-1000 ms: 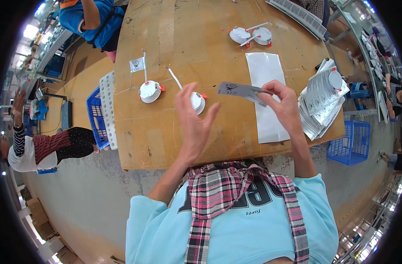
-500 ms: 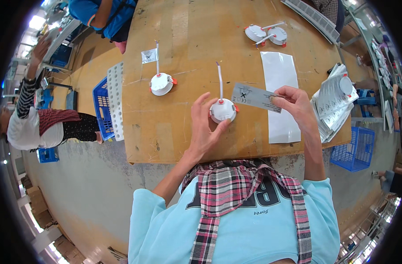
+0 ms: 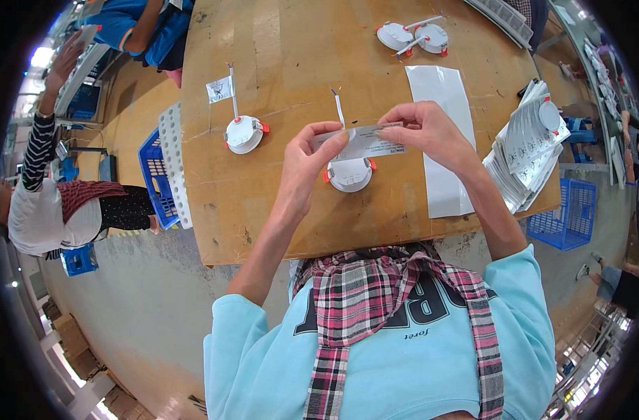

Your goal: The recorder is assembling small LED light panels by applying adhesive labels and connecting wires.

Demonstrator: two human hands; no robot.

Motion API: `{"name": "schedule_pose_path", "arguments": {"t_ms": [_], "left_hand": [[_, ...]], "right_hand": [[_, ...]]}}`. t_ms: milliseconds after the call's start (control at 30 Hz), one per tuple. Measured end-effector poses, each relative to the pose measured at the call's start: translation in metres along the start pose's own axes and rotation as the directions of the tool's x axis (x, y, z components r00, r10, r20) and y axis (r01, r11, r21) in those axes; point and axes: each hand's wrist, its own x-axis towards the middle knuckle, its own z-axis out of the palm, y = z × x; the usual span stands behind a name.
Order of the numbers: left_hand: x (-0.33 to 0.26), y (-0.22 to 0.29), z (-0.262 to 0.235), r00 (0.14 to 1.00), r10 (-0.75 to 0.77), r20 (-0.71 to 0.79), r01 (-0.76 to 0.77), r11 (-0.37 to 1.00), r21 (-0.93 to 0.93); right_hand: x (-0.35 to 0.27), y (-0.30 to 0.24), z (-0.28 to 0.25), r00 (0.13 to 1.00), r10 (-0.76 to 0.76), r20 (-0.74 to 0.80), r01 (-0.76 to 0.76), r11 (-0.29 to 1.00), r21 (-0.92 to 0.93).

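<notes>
A silver printed label [image 3: 372, 145] stretches between my two hands above the table. My left hand [image 3: 304, 155] pinches its left end between thumb and fingers, and my right hand [image 3: 431, 133] pinches the right end. Just below the label lies a round white downlight [image 3: 350, 176] with red clips, its white cable pointing away from me. The label covers part of that cable near the light. To the left stands another white downlight [image 3: 243, 136], with a silver label [image 3: 220, 90] folded like a flag around its upright cable.
Two more downlights [image 3: 395, 36] lie at the far right. A white glossy sheet [image 3: 442, 133] is right of my hands, beside a stack of silver label sheets [image 3: 521, 157] with a round white piece on top. Blue crates [image 3: 563, 213] flank the table [image 3: 284, 217]. Other people are nearby.
My left hand has left the downlight and taken the label's other end. My right hand has brought the label left, over the cable.
</notes>
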Motion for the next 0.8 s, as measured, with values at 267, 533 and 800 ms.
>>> {"name": "schedule_pose_path", "arguments": {"t_ms": [267,533,800], "left_hand": [[0.027,-0.005,-0.019,0.999,0.018,-0.047,-0.015,0.999,0.045],[0.052,-0.011,-0.032,1.0,-0.02,-0.02,0.021,0.995,0.093],[0.064,-0.014,-0.035,0.998,-0.068,-0.005,0.068,0.989,0.131]], "right_hand": [[0.023,0.013,0.008,0.999,-0.032,-0.044,0.033,0.999,0.001],[0.045,0.029,0.006,0.999,0.003,-0.044,-0.003,1.0,-0.017],[0.057,0.039,0.003,0.999,0.029,-0.013,-0.03,0.999,-0.014]]}}
